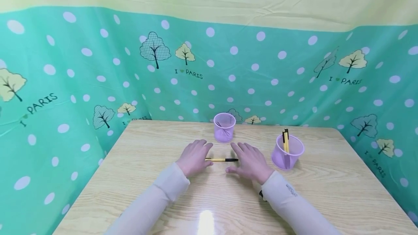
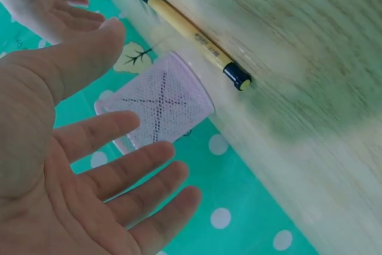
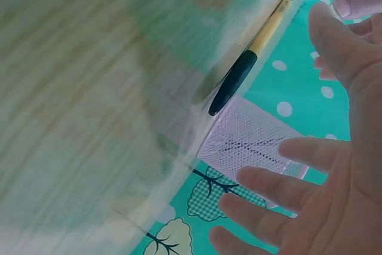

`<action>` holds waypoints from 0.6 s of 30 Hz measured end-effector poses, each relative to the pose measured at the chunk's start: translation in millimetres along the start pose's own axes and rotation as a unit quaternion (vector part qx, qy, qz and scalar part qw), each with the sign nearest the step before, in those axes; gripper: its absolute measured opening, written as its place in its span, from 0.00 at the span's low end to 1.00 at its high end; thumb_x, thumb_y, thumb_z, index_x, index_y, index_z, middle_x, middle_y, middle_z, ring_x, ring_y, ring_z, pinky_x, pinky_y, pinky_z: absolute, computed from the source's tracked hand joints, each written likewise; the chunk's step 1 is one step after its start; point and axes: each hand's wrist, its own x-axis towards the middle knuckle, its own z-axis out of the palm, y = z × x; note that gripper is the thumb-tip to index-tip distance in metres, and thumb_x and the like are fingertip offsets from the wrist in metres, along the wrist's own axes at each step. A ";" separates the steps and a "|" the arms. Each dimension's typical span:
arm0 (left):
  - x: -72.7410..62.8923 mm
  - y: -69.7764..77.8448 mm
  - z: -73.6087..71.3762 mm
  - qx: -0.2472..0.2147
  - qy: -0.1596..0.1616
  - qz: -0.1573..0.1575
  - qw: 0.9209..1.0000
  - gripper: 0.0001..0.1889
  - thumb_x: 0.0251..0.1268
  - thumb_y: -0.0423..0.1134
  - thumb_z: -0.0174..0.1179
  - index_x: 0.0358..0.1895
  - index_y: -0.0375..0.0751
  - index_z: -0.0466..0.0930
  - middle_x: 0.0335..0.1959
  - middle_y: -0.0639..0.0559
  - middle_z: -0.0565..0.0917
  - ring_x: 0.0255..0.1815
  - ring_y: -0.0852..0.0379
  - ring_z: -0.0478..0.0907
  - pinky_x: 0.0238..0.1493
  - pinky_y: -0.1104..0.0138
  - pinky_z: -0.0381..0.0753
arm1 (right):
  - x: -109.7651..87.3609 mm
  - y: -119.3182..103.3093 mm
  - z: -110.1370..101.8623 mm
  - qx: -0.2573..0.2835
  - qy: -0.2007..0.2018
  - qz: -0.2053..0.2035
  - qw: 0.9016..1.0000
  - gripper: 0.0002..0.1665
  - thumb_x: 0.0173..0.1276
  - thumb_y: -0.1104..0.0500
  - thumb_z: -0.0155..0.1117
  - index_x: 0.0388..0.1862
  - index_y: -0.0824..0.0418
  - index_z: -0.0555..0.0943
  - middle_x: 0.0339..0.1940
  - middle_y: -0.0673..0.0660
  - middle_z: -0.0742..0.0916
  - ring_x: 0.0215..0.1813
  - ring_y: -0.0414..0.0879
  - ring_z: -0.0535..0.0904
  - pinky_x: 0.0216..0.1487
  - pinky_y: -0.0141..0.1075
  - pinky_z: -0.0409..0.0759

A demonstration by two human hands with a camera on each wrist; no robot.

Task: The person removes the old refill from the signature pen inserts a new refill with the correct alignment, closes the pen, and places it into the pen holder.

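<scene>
A yellow pen (image 1: 219, 160) with a black grip and tip lies crosswise on the table between the two hands. My left hand (image 1: 194, 158) hovers at the pen's left end, fingers spread and relaxed. On the other side my right hand (image 1: 250, 163) is held with fingers apart, near the black tip. Neither wrist view shows a finger touching the pen (image 2: 190, 31). Just behind the pen stands a lilac mesh pen cup (image 1: 224, 131), upright, with crossing dark lines on its wall. Both palms face inward and hold nothing.
Right of my right hand, a second lilac cup (image 1: 283, 160) holds yellow pens (image 1: 286, 142) with black ends. A small dark object (image 1: 262, 194) pokes out beside the right sleeve, mostly hidden. A green dotted curtain (image 1: 248, 82) hangs behind the wooden table (image 1: 156, 137).
</scene>
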 end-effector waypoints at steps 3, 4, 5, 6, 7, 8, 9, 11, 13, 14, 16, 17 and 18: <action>4.9 0.3 0.6 0.002 -0.008 0.010 1.000 0.29 0.49 0.49 0.72 0.54 0.40 0.78 0.44 0.45 0.80 0.44 0.47 0.77 0.42 0.55 0.79 | 3.3 0.5 -0.7 -0.004 -0.004 -0.004 1.000 0.51 0.51 0.32 0.68 0.68 0.57 0.68 0.65 0.64 0.74 0.65 0.62 0.69 0.61 0.58 0.68; 6.6 0.5 1.1 0.002 -0.013 0.012 1.000 0.28 0.48 0.49 0.72 0.53 0.40 0.79 0.42 0.46 0.80 0.42 0.47 0.77 0.40 0.56 0.79 | 4.3 0.6 -0.8 -0.005 -0.007 -0.005 1.000 0.49 0.52 0.33 0.68 0.67 0.58 0.69 0.65 0.64 0.74 0.65 0.62 0.69 0.61 0.58 0.68; 8.2 0.9 1.4 0.001 -0.019 0.012 1.000 0.27 0.48 0.48 0.72 0.52 0.40 0.79 0.40 0.47 0.80 0.41 0.48 0.76 0.39 0.57 0.78 | 5.3 0.8 -0.8 -0.007 -0.009 -0.007 1.000 0.46 0.53 0.35 0.69 0.66 0.58 0.71 0.64 0.63 0.75 0.64 0.61 0.70 0.60 0.58 0.69; 9.8 1.1 2.1 0.000 -0.025 0.012 1.000 0.25 0.48 0.48 0.73 0.50 0.40 0.80 0.38 0.48 0.79 0.40 0.49 0.76 0.38 0.58 0.78 | 6.1 0.8 -1.0 -0.008 -0.010 -0.009 1.000 0.44 0.54 0.36 0.69 0.64 0.59 0.72 0.63 0.63 0.76 0.64 0.60 0.70 0.60 0.57 0.69; 11.3 1.3 2.6 -0.002 -0.030 0.011 0.999 0.24 0.48 0.47 0.73 0.48 0.40 0.81 0.36 0.49 0.79 0.39 0.49 0.76 0.37 0.59 0.78 | 7.1 1.0 -0.8 -0.009 -0.012 -0.011 1.000 0.42 0.55 0.37 0.69 0.63 0.59 0.74 0.62 0.62 0.77 0.63 0.60 0.71 0.59 0.57 0.70; 12.7 1.4 3.3 -0.002 -0.033 0.011 0.999 0.23 0.47 0.47 0.73 0.47 0.40 0.81 0.36 0.49 0.79 0.38 0.50 0.76 0.37 0.59 0.78 | 8.4 1.2 -0.6 -0.008 -0.015 -0.012 1.000 0.41 0.55 0.38 0.69 0.62 0.59 0.74 0.62 0.62 0.77 0.63 0.59 0.71 0.59 0.57 0.70; 14.1 1.6 3.8 -0.001 -0.036 0.010 0.999 0.22 0.47 0.46 0.73 0.45 0.40 0.82 0.35 0.49 0.78 0.38 0.50 0.75 0.37 0.59 0.77 | 9.4 1.3 -0.3 -0.009 -0.018 -0.012 1.000 0.40 0.55 0.39 0.70 0.61 0.59 0.75 0.61 0.61 0.78 0.63 0.58 0.72 0.59 0.56 0.71; 16.5 2.1 4.9 -0.001 -0.040 0.009 0.999 0.21 0.46 0.46 0.74 0.43 0.40 0.82 0.33 0.50 0.78 0.37 0.50 0.75 0.36 0.60 0.77 | 11.8 1.6 0.7 -0.011 -0.022 -0.017 1.000 0.37 0.55 0.41 0.70 0.59 0.59 0.77 0.58 0.60 0.79 0.60 0.58 0.74 0.56 0.55 0.73; 18.5 2.2 5.7 -0.003 -0.047 0.007 0.999 0.19 0.46 0.45 0.74 0.41 0.40 0.83 0.32 0.50 0.78 0.36 0.50 0.75 0.35 0.60 0.76 | 13.7 1.6 1.1 -0.013 -0.028 -0.023 0.999 0.34 0.56 0.43 0.71 0.58 0.59 0.78 0.56 0.59 0.80 0.57 0.57 0.76 0.54 0.54 0.75; 19.3 2.2 6.1 -0.004 -0.051 0.006 0.999 0.18 0.46 0.44 0.74 0.40 0.40 0.83 0.32 0.50 0.77 0.36 0.50 0.75 0.35 0.60 0.76 | 14.9 1.4 0.9 -0.011 -0.029 -0.026 0.999 0.33 0.56 0.44 0.72 0.57 0.59 0.78 0.55 0.59 0.81 0.55 0.56 0.76 0.52 0.53 0.76; 20.6 1.3 6.6 -0.011 -0.062 -0.001 0.998 0.17 0.46 0.43 0.74 0.39 0.40 0.83 0.31 0.50 0.77 0.35 0.50 0.74 0.34 0.60 0.76 | 16.8 0.7 -0.1 -0.004 -0.027 -0.032 0.999 0.30 0.56 0.47 0.72 0.55 0.59 0.79 0.52 0.59 0.81 0.52 0.55 0.78 0.49 0.51 0.77; 21.0 0.3 6.9 -0.016 -0.068 -0.005 0.998 0.16 0.46 0.42 0.73 0.39 0.40 0.83 0.30 0.51 0.76 0.35 0.51 0.74 0.34 0.61 0.76 | 17.9 0.0 -0.8 0.001 -0.028 -0.033 0.999 0.29 0.56 0.49 0.73 0.55 0.59 0.79 0.52 0.58 0.81 0.51 0.55 0.78 0.48 0.50 0.78; 21.4 -0.8 7.3 -0.021 -0.072 -0.008 0.997 0.15 0.46 0.41 0.73 0.38 0.40 0.83 0.30 0.51 0.76 0.35 0.51 0.74 0.33 0.61 0.76 | 19.2 -0.6 -1.4 0.006 -0.031 -0.034 0.999 0.28 0.56 0.50 0.73 0.54 0.59 0.79 0.51 0.58 0.81 0.49 0.54 0.78 0.47 0.49 0.78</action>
